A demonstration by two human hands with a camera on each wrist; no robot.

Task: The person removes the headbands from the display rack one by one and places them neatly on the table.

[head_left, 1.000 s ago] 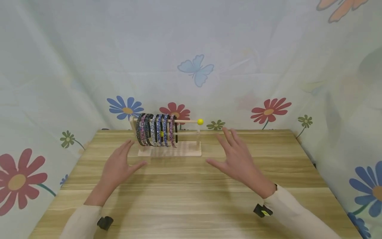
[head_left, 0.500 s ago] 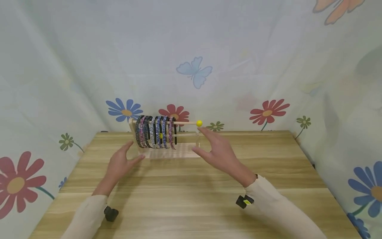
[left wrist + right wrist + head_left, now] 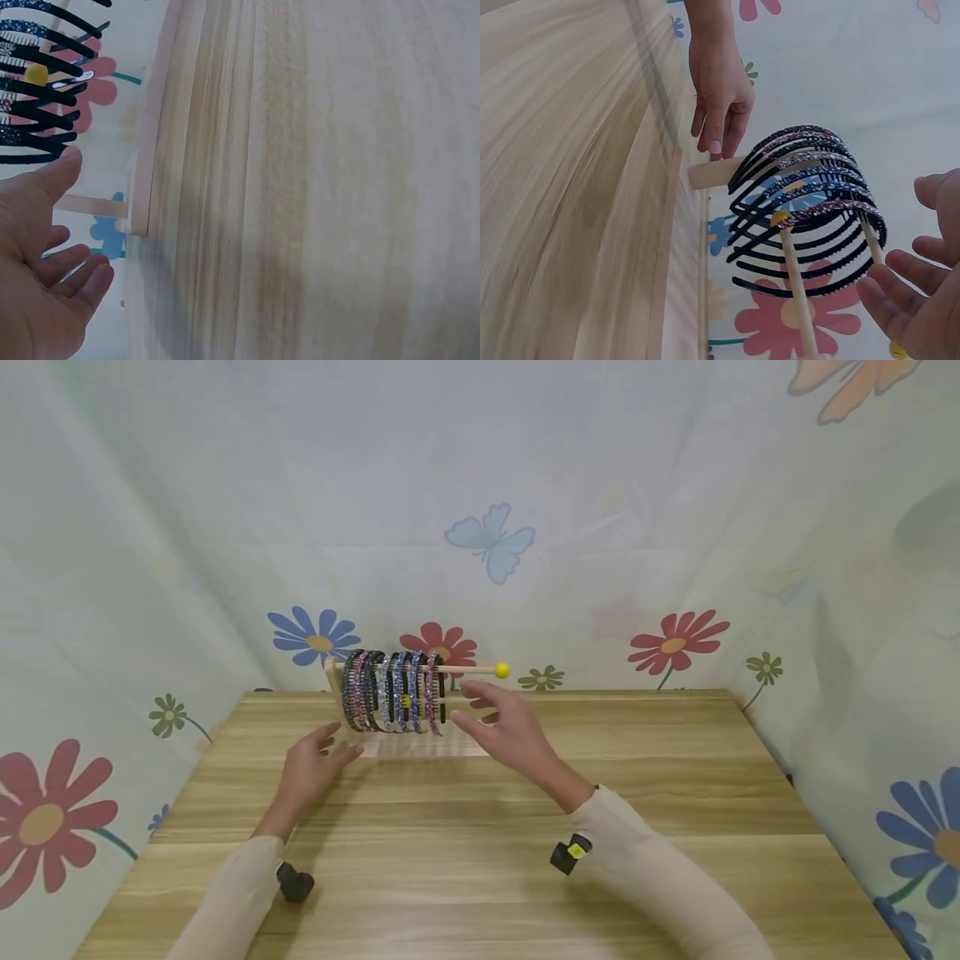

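A row of several glittery toothed headbands (image 3: 401, 697) in dark, pink, silver and blue hangs on a pale wooden rack (image 3: 332, 670). They sit together toward its left end. My right hand (image 3: 513, 731) is just right of the last pink headband (image 3: 432, 693), thumb and fingers spread apart and holding nothing. Whether a fingertip touches that headband I cannot tell. By the rack's left end, my left hand (image 3: 307, 768) holds nothing, its thumb extended near the base and its other fingers slightly bent. The right wrist view shows the headbands (image 3: 810, 202) between both hands.
A yellow ball (image 3: 502, 670) caps the rack's upper rod, above my right hand. The rack stands near the back edge of a wood-grain table (image 3: 450, 860). Behind hangs a pale cloth (image 3: 375, 485) printed with flowers and butterflies.
My right hand has moved left, from beyond the rack's right end to beside the pink headband. My left hand has shifted slightly right, its fingers bending a little. The headbands have not moved.
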